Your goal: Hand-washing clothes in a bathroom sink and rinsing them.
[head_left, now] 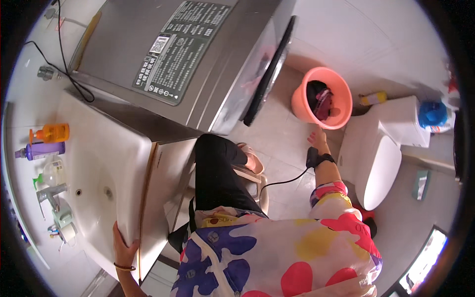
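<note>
My left hand [124, 247] grips the front rim of a white washbasin [136, 188], thumb on the outer side and fingers along the inner side. A bracelet is on that wrist. My right hand [317, 137] reaches down at the near side of a pink bucket [300, 101], fingertips close to its rim. Its fingers look apart and hold nothing that I can see; whether they touch the bucket is unclear. Dark and maroon cloth [323, 103] lies inside the bucket. On my right wrist sits a black strapped device [312, 157] with a cable.
A grey washing machine [222, 79] stands ahead, its dark door edge facing the bucket. The white toilet [381, 171] is at the right, with a yellow bottle [373, 98] near its tank. Several pump bottles [53, 132] line the basin's left side. A low stool [264, 195] stands by my foot.
</note>
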`<state>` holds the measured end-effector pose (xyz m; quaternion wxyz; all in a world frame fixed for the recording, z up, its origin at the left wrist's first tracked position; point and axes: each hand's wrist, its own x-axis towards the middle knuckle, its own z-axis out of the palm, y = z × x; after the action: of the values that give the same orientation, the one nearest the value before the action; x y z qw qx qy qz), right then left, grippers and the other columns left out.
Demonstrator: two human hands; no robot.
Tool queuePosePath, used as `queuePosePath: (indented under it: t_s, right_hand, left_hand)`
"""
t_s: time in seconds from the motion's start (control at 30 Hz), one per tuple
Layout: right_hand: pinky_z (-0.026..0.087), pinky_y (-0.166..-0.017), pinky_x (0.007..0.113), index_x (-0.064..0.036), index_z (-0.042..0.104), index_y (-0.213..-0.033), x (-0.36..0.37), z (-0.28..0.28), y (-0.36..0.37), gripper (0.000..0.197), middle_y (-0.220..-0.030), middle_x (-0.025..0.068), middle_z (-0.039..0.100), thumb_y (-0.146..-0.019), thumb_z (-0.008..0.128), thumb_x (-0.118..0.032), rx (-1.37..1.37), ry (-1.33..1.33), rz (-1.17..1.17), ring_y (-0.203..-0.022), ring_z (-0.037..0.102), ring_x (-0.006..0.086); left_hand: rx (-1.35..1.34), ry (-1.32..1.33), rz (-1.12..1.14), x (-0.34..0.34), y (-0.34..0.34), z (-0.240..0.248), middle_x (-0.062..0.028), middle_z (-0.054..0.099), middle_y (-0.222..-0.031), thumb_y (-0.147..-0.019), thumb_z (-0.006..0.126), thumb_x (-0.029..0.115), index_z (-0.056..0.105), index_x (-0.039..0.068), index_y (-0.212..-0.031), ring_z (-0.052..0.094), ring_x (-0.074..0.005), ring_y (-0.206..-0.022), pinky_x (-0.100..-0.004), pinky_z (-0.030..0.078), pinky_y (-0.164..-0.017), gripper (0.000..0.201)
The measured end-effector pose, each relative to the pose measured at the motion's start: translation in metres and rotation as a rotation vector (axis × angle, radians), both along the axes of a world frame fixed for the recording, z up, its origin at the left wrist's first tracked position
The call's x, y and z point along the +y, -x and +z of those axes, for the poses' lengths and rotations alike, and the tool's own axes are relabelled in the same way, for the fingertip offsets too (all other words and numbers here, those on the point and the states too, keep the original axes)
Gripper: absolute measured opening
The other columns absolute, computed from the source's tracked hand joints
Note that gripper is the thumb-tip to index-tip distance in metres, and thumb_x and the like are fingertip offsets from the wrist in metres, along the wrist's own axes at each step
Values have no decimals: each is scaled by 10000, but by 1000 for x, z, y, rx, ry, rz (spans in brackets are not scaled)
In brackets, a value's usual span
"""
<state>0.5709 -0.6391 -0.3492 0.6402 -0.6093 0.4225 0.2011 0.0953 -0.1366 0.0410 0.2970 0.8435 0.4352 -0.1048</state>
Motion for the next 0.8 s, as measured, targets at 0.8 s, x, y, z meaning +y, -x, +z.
queuePosePath:
  t_s: [0.8]
  right_hand:
    - [410,-792,367,12,538,-996,86,-99,-19,342,-948,171,571,-811,505,-273,-560,701,1231,-893,543,300]
  left_hand:
    - [124,-265,-116,-17,-24,21,-183,480,-1031,-616,668,461,363,-1,-1158,459,-329,-973,-392,354,-844,775]
